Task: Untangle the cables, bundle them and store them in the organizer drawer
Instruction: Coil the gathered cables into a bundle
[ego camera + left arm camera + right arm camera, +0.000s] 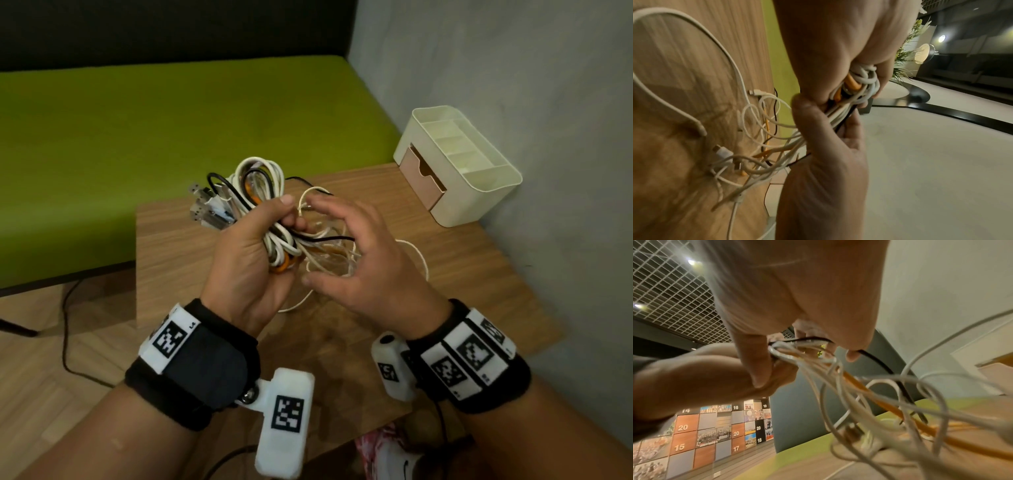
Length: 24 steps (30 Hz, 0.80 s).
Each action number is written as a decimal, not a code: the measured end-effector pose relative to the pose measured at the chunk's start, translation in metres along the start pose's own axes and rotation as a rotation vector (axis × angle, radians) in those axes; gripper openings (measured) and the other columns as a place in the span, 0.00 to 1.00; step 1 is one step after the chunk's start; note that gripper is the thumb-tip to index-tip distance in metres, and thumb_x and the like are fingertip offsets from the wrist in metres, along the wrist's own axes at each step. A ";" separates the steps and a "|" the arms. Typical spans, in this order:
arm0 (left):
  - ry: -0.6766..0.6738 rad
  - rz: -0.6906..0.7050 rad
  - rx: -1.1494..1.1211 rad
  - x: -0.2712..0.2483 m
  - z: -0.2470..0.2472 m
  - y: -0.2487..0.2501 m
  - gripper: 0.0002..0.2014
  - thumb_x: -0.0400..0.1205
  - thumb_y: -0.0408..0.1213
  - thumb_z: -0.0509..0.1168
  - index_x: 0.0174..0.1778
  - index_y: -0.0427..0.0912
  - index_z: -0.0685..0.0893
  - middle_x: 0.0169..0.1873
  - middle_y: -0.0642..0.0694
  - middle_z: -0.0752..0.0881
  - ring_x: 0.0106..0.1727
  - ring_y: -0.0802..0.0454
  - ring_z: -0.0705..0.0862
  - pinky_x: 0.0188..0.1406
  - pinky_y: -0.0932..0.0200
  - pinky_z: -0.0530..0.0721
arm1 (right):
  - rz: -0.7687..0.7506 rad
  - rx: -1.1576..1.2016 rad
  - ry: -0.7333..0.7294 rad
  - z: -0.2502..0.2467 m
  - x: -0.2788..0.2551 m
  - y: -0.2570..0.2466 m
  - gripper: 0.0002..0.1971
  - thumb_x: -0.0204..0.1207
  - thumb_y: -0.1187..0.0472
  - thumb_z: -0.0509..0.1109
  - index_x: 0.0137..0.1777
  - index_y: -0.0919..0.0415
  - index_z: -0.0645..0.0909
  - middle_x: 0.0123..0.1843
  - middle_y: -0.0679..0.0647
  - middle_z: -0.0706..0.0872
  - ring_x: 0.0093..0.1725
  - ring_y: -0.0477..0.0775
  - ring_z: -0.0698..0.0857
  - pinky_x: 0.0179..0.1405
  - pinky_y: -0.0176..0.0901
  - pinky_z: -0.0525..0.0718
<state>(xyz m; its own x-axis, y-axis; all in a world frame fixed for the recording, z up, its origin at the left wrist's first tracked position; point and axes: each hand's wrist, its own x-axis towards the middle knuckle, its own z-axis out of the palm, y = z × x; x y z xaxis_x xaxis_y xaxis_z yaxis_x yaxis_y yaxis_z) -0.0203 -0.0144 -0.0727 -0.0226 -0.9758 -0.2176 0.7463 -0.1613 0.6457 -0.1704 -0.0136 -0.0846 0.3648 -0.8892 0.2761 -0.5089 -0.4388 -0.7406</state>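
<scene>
My left hand [282, 219] grips a coiled bundle of cables [260, 181], white, black and orange, and holds it above the wooden table [462, 274]. USB plugs [205, 209] stick out of the bundle to the left. Loose strands [329, 260] trail from the bundle down onto the table. My right hand [318, 243] hovers over these strands with its fingers curved and spread, the thumb held apart. In the left wrist view the fingers wrap the cable bundle [857, 81], and loose cables [760, 129] lie on the wood. The right wrist view shows blurred strands [859, 386] hanging below the right hand.
A cream organizer [479, 192] stands at the table's back right by the grey wall. Its tan drawer [421, 178] is pulled partly out towards the left. A green bench [171, 137] runs behind the table. A black cord [65, 325] lies on the floor at left.
</scene>
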 end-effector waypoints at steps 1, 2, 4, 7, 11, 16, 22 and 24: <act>-0.015 -0.017 -0.012 -0.003 0.002 -0.002 0.11 0.74 0.35 0.67 0.26 0.42 0.78 0.25 0.48 0.77 0.33 0.53 0.79 0.42 0.58 0.79 | 0.021 -0.001 -0.014 0.003 0.000 0.000 0.39 0.65 0.54 0.80 0.78 0.51 0.71 0.76 0.49 0.73 0.79 0.50 0.68 0.77 0.55 0.70; -0.036 -0.037 -0.030 -0.005 0.004 -0.003 0.11 0.74 0.34 0.67 0.26 0.42 0.78 0.25 0.47 0.76 0.33 0.52 0.78 0.42 0.58 0.79 | 0.029 -0.028 -0.020 0.006 0.001 0.001 0.39 0.65 0.52 0.77 0.78 0.49 0.71 0.76 0.51 0.73 0.80 0.50 0.68 0.76 0.63 0.70; -0.090 -0.074 -0.059 -0.009 0.007 -0.003 0.12 0.75 0.34 0.65 0.24 0.42 0.77 0.23 0.47 0.76 0.30 0.54 0.78 0.41 0.59 0.78 | 0.011 -0.105 -0.032 0.010 0.004 0.006 0.32 0.64 0.51 0.72 0.71 0.53 0.78 0.68 0.52 0.82 0.72 0.53 0.78 0.68 0.67 0.75; -0.160 -0.080 -0.125 -0.012 0.007 0.005 0.11 0.77 0.33 0.62 0.28 0.43 0.76 0.20 0.53 0.74 0.24 0.58 0.76 0.32 0.63 0.80 | 0.057 -0.194 -0.060 0.011 0.006 0.017 0.14 0.68 0.53 0.75 0.50 0.59 0.83 0.43 0.54 0.89 0.49 0.60 0.87 0.49 0.58 0.82; -0.193 -0.063 -0.138 -0.007 -0.001 0.015 0.08 0.74 0.34 0.65 0.34 0.45 0.72 0.20 0.55 0.71 0.23 0.60 0.72 0.28 0.64 0.76 | 0.187 -0.451 -0.016 -0.003 0.009 0.025 0.09 0.74 0.51 0.75 0.45 0.53 0.81 0.39 0.49 0.84 0.45 0.52 0.76 0.47 0.41 0.61; -0.164 -0.053 -0.111 -0.001 -0.002 0.010 0.10 0.75 0.32 0.65 0.29 0.46 0.75 0.20 0.54 0.71 0.23 0.59 0.71 0.29 0.63 0.75 | 0.267 -0.646 0.015 -0.011 0.022 0.033 0.09 0.75 0.56 0.74 0.53 0.49 0.79 0.43 0.45 0.79 0.57 0.52 0.76 0.65 0.47 0.61; 0.112 0.085 0.096 0.017 -0.014 0.006 0.11 0.81 0.27 0.65 0.32 0.39 0.81 0.24 0.48 0.78 0.26 0.55 0.79 0.33 0.61 0.79 | 0.287 -0.643 -0.304 0.003 0.010 0.027 0.58 0.65 0.45 0.81 0.86 0.42 0.42 0.87 0.48 0.42 0.86 0.54 0.42 0.82 0.61 0.40; 0.168 0.112 0.066 0.021 -0.018 0.009 0.10 0.82 0.27 0.66 0.34 0.38 0.80 0.24 0.48 0.78 0.27 0.55 0.78 0.35 0.61 0.78 | 0.184 -0.528 -0.219 -0.001 0.007 0.011 0.57 0.66 0.49 0.80 0.85 0.40 0.43 0.84 0.45 0.46 0.84 0.54 0.47 0.82 0.61 0.48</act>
<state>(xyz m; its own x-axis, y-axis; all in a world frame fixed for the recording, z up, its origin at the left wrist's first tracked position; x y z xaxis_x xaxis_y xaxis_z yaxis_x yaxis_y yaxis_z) -0.0019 -0.0342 -0.0842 0.1735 -0.9506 -0.2574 0.6925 -0.0680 0.7182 -0.1746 -0.0244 -0.0900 0.3573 -0.9340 -0.0020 -0.8772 -0.3349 -0.3442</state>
